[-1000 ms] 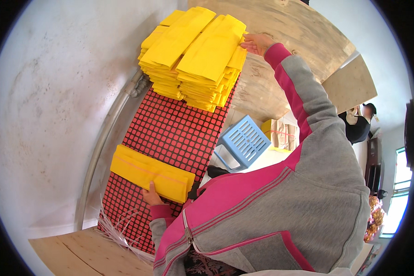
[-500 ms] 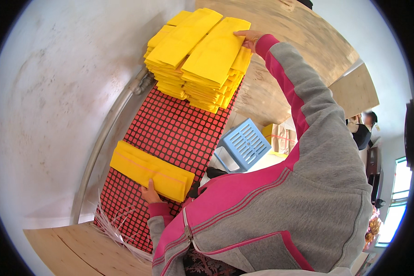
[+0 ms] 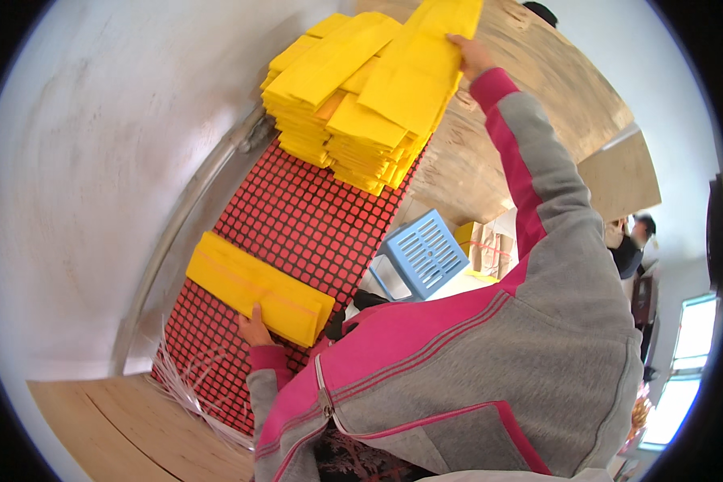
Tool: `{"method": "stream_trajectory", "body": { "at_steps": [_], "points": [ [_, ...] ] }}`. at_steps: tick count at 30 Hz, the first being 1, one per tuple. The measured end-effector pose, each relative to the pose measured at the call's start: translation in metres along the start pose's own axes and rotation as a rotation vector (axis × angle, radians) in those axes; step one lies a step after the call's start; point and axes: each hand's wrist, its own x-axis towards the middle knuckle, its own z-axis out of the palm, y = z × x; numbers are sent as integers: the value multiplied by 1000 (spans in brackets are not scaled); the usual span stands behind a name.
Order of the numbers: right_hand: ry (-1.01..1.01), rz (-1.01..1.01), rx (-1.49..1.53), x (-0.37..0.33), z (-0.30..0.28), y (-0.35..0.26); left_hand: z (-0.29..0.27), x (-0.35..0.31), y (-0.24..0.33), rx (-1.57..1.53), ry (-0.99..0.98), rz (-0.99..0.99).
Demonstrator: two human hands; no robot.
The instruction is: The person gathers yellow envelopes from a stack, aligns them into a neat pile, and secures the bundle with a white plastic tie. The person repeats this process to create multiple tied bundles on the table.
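A tall pile of flat, folded yellow sheets (image 3: 321, 64) stands at the far end of a red-and-black dotted cover. My right hand (image 3: 475, 58) grips the right edge of one long yellow sheet (image 3: 426, 68), which lies askew over the pile's right stack, partly lifted. I cannot tell whether it is paper or cloth. Closer to me, a folded yellow bundle (image 3: 253, 281) with a pinkish line along it lies slantwise on the dotted cover (image 3: 297, 213). At its near edge, my left hand (image 3: 255, 329) holds it with the thumb on top; its other fingers are partly hidden.
White strips (image 3: 189, 386) lie on the cover's near left end. Along the wall at left runs a pipe (image 3: 169, 233). A blue plastic stool (image 3: 426, 255) stands right of the cover, beside a wrapped yellow-and-brown bundle (image 3: 490, 247). Another person (image 3: 633, 247) is at far right.
My right hand has moved right and away from me, drawing the long sheet askew from the pile's top. My left hand stays at the bundle's near edge. The view has shifted slightly.
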Motion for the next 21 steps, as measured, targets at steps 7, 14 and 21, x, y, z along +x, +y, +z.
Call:
{"method": "stream_trajectory", "body": {
  "at_steps": [7, 14, 21],
  "points": [
    [-348, -110, 18, -89, 58, -89, 0, 2, -11, -76, 49, 77],
    [-722, 173, 156, -202, 196, -33, 8, -3, -4, -162, 168, -10],
    [-1198, 633, 203, -324, 316, 105, 3, -14, 9, -176, 109, -48]
  ]
}}
